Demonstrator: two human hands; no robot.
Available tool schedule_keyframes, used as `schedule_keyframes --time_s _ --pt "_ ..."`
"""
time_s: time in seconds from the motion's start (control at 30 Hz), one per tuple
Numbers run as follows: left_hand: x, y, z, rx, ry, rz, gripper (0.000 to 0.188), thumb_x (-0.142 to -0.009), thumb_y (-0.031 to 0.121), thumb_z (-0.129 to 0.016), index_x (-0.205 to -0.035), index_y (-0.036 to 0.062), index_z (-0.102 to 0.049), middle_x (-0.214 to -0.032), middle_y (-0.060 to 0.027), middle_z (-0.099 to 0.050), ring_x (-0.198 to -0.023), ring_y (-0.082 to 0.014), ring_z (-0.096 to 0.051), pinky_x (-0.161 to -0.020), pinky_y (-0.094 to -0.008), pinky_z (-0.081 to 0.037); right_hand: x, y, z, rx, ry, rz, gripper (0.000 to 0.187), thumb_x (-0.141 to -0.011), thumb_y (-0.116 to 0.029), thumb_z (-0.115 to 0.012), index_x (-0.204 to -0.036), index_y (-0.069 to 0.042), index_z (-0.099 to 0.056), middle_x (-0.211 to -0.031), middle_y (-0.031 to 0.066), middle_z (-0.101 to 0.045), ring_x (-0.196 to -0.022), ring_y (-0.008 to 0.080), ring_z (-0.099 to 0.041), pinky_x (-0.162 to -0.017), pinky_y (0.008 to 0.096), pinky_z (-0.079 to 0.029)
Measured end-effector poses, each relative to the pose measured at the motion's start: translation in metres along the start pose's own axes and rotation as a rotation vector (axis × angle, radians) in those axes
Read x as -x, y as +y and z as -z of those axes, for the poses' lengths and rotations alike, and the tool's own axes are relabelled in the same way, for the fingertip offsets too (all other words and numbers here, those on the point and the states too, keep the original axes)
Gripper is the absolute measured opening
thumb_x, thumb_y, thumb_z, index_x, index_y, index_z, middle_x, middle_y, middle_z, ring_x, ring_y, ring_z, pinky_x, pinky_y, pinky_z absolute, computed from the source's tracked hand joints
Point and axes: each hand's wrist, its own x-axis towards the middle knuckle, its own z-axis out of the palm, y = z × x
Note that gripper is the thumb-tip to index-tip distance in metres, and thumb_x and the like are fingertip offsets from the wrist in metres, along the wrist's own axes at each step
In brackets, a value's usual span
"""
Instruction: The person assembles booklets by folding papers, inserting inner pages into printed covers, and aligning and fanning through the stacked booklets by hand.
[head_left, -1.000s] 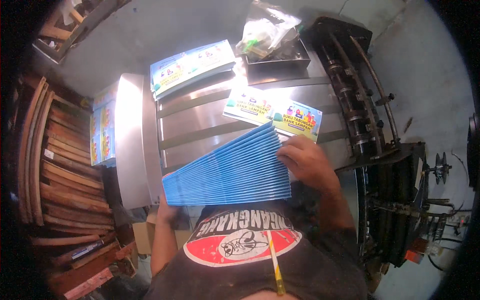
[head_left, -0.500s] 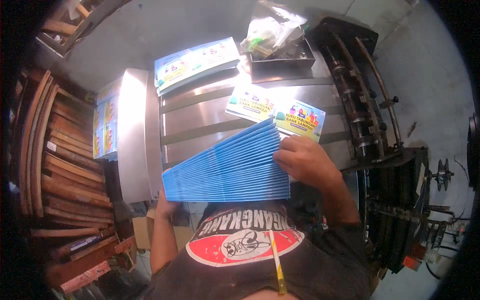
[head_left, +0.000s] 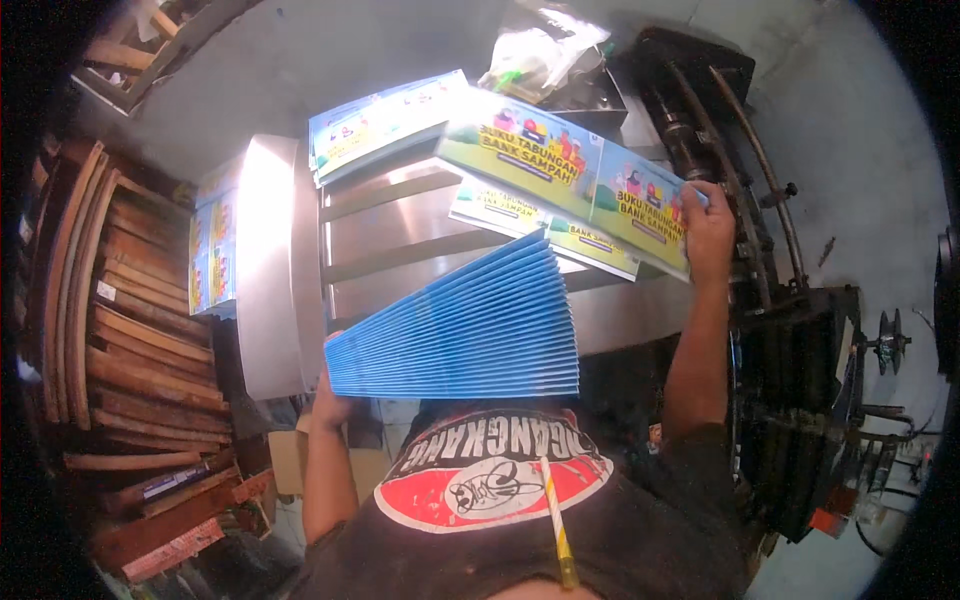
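Observation:
My left hand (head_left: 332, 400) grips the left end of a fanned stack of blue-edged printed sheets (head_left: 450, 330), held in front of my body; most of its fingers are hidden beneath the stack. At the right, my right hand (head_left: 708, 225) pinches the right end of one long printed sheet (head_left: 560, 165) with two colourful cover pictures side by side. This sheet hangs above the metal table, its left part slightly blurred. Under it, partly covered, lies another printed sheet (head_left: 495, 207) of the same kind. Farther back on the left rests a pile of such sheets (head_left: 385, 125).
The metal table (head_left: 385, 230) has dark straps across it. Behind stands a dark box with a clear plastic bag (head_left: 550, 50). Machine rollers (head_left: 715, 190) flank the right side. More printed stacks (head_left: 212, 250) and a rack of wooden boards (head_left: 140, 320) are at the left.
My right hand has moved from the fanned stack's right edge up and to the right, carrying one sheet out over the table. My left hand still holds the stack in place.

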Motion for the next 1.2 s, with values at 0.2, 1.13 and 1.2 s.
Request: schedule_keyframes --time_s 0.2,1.13,1.2 --pt "0.002 0.001 0.001 -0.057 -0.009 0.026 0.050 -0.096 0.016 -0.056 -0.142 0.0040 -0.041 -0.128 -0.0068 -0.055 -0.115 -0.0170 -0.052 -0.100 -0.0319 -0.043 0.001 0.089 -0.019 0.955 0.027 0.333 0.033 -0.085 -0.026 -0.070 -0.114 -0.011 -0.064 -0.115 0.0144 -0.061 -0.109 0.0340 -0.056 -0.092 0.0461 -0.045" --pt "-0.030 0.032 -0.007 0.010 0.073 0.081 0.038 -0.089 0.015 -0.068 -0.122 0.0009 -0.056 -0.115 -0.0078 -0.061 -0.101 -0.0165 -0.058 -0.087 -0.0315 -0.049 0.107 0.006 -0.071 -0.380 -1.064 0.171 0.116 -0.072 -0.042 -0.081 -0.153 0.001 -0.011 -0.155 0.0249 -0.025 -0.144 0.0328 -0.024 -0.117 0.0389 -0.019" --pt "-0.033 0.014 -0.002 0.016 0.069 0.088 0.040 -0.088 0.013 -0.069 -0.123 0.0010 -0.056 -0.115 -0.0084 -0.062 -0.103 -0.0172 -0.058 -0.089 -0.0326 -0.049 0.115 0.000 -0.071 -0.274 -1.072 0.238 0.118 -0.070 -0.032 -0.084 -0.154 0.000 -0.008 -0.156 0.0252 -0.022 -0.146 0.0325 -0.021 -0.118 0.0391 -0.017"
